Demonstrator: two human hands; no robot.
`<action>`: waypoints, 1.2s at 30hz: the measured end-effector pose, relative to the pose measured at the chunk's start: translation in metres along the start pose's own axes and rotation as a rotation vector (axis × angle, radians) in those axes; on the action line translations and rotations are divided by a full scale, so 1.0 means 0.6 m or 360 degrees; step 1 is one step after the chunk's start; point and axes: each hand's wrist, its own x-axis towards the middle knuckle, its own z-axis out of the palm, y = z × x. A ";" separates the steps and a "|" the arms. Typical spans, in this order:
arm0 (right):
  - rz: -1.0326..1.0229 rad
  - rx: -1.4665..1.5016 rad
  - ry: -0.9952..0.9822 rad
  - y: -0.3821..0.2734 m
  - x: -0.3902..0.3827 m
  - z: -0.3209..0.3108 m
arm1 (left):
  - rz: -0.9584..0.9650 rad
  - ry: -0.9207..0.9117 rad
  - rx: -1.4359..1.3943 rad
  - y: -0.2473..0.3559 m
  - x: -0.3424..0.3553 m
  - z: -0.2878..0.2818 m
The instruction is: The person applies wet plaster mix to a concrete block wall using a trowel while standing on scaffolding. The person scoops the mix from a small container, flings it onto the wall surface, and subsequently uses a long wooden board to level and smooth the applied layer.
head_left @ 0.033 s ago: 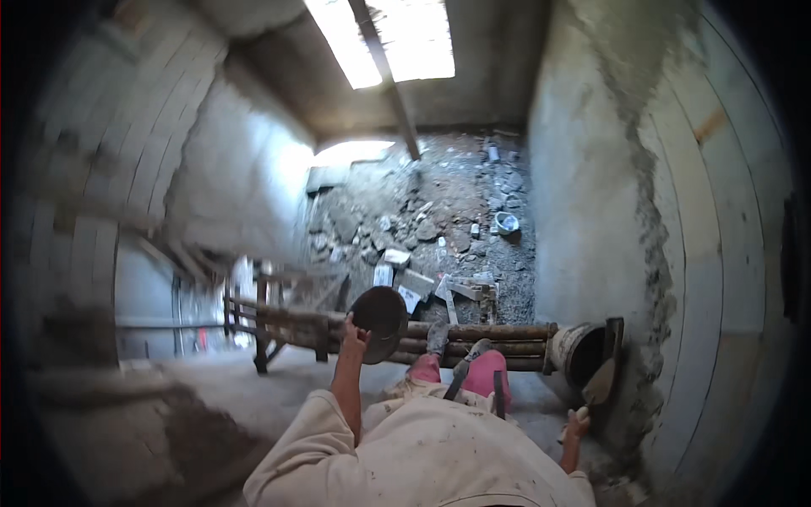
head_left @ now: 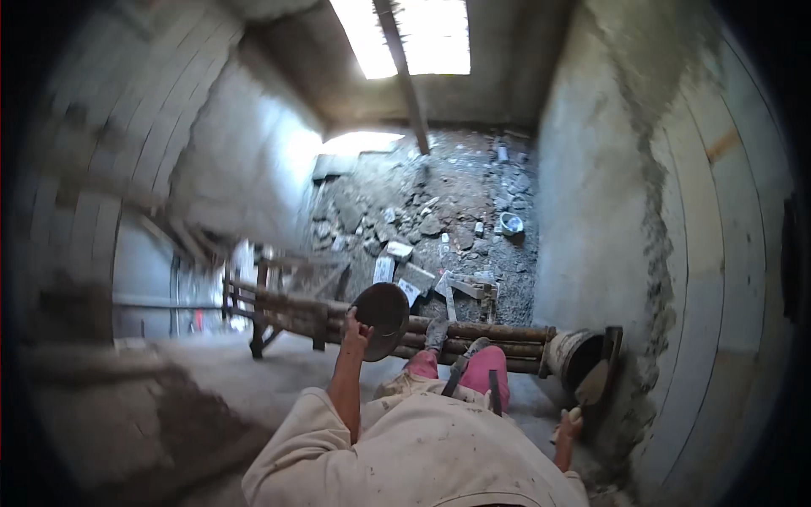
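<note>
While looking straight down from a high perch: left hand (head_left: 356, 331) up in front, fingers wrapped round the near rim of a pan (head_left: 384, 319). Round, dark, shallow, dull grey inside, tilted up on edge and held out over the log scaffold (head_left: 473, 334). Gripped firmly, thumb side toward the body. Right hand (head_left: 571, 420) low and off to the right, closed on a trowel (head_left: 593, 387) by its handle; blade pale with mortar, pointing up toward the bucket (head_left: 574, 355). Bucket lying at the right end of the logs, just beside the wall (head_left: 608, 211), mouth dark, contents hard to make out. Below the pan, pink trousers (head_left: 490, 372) and a grey shoe (head_left: 437, 334) planted on the logs. Pale, spattered shirt (head_left: 422, 456) filling the lower edge. Far beneath, rubble (head_left: 422, 211) strewn over the floor, with a small metal bowl (head_left: 509, 223) among the stones. Rough mortar running down the wall's corner on the right, block courses beyond it. Left side blurred; probably block wall too.
</note>
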 end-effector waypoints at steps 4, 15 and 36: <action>-0.0813 -0.0663 -0.0205 -0.154 -0.040 0.094 | 0.0105 0.0042 -0.0124 -0.001 -0.095 -0.061; -0.2709 -0.1666 -0.1551 -0.642 -0.386 0.391 | 0.0555 0.0414 -0.0471 -0.061 -0.311 -0.256; -0.3509 -0.2816 -0.1787 -0.412 -0.871 0.741 | 0.0672 0.0619 -0.0830 0.022 -0.355 -0.473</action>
